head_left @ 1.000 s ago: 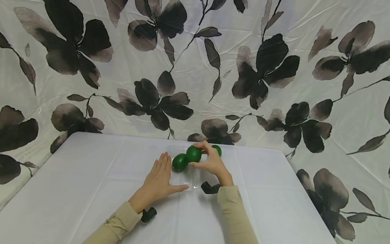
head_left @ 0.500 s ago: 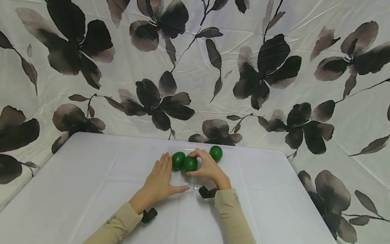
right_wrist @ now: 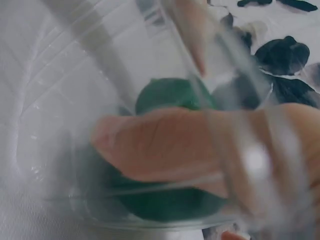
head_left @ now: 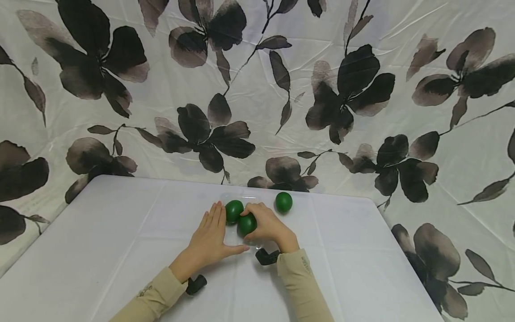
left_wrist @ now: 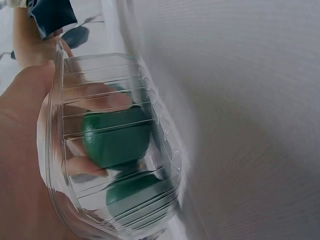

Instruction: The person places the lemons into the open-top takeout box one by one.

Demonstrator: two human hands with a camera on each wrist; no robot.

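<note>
My right hand [head_left: 268, 226] grips a smooth green ball [head_left: 246, 224] between thumb and fingers, low inside a clear plastic container [head_left: 240, 196]. In the left wrist view the held ball [left_wrist: 117, 142] shows through the ribbed container wall. A second green ball [head_left: 234, 210] lies in the container, farther back and to the left. The right wrist view has the thumb [right_wrist: 160, 145] across the held ball, seen through the blurred clear wall. Along the container's left side rests my left hand [head_left: 206, 239], its fingers straight and thumb stretched along the front edge.
A third green ball [head_left: 283, 202] sits on the white-covered table [head_left: 342, 250], right of the container near the back edge. Behind the table hangs a flower-print cloth [head_left: 281, 89]. Black wrist pieces [head_left: 196, 284] show at both cuffs.
My right hand has moved down and toward me with its ball, lowering it into the container. The other ball there shifted slightly back and left. My left hand stayed in place.
</note>
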